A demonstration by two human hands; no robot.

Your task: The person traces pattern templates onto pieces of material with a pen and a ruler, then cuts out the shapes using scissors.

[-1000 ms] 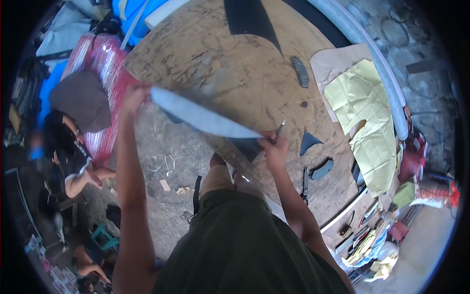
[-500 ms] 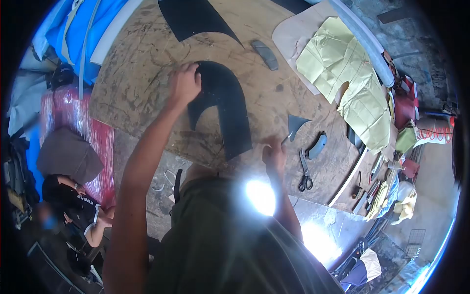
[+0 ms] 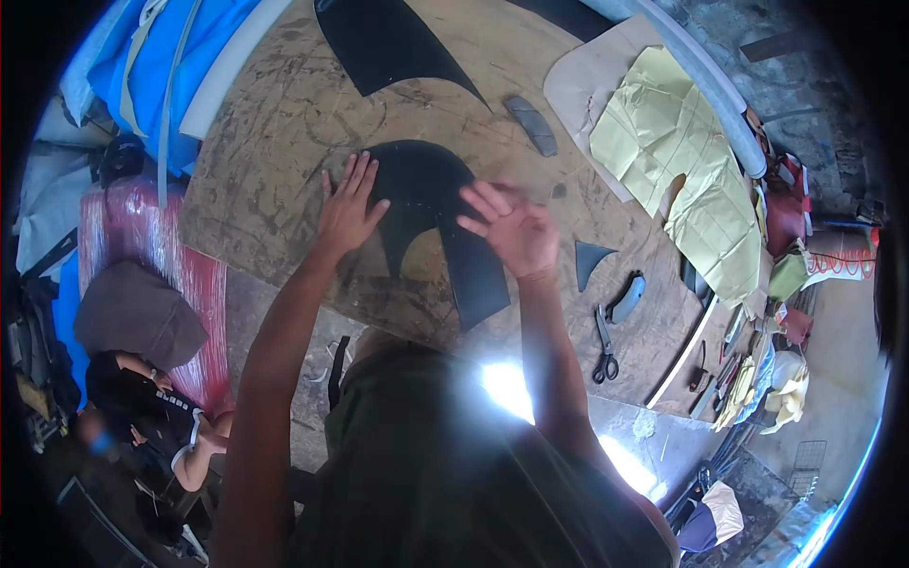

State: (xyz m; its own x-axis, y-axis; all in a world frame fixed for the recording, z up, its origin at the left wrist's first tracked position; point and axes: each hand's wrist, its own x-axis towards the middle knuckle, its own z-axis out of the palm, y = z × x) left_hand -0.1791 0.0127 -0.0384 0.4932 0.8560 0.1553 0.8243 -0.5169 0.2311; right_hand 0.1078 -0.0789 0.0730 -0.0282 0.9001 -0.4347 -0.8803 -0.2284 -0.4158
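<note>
A curved black piece of sheet material [image 3: 417,170], arched with two legs, lies flat on the worn wooden board [image 3: 275,180]. My left hand [image 3: 350,208] rests at its left edge, fingers spread and the thumb on the black surface. Over the right edge of the arch is my right hand [image 3: 516,232], its palm partly turned up and fingers stretched apart; its upper fingers are blurred. I see nothing held in either hand. To the right of that hand is a small black triangular offcut [image 3: 593,261].
Scissors [image 3: 604,346] and a dark curved-handled tool [image 3: 627,297] lie at right. Farther up are a grey block [image 3: 530,125], another black sheet piece [image 3: 402,47] and creased yellowish paper [image 3: 653,123]. A person in black [image 3: 142,407] is at lower left.
My right hand has moved up and left from near the offcut to the black piece, its fingers now stretched out. My left hand's fingers have spread. The whole view has shifted slightly.
</note>
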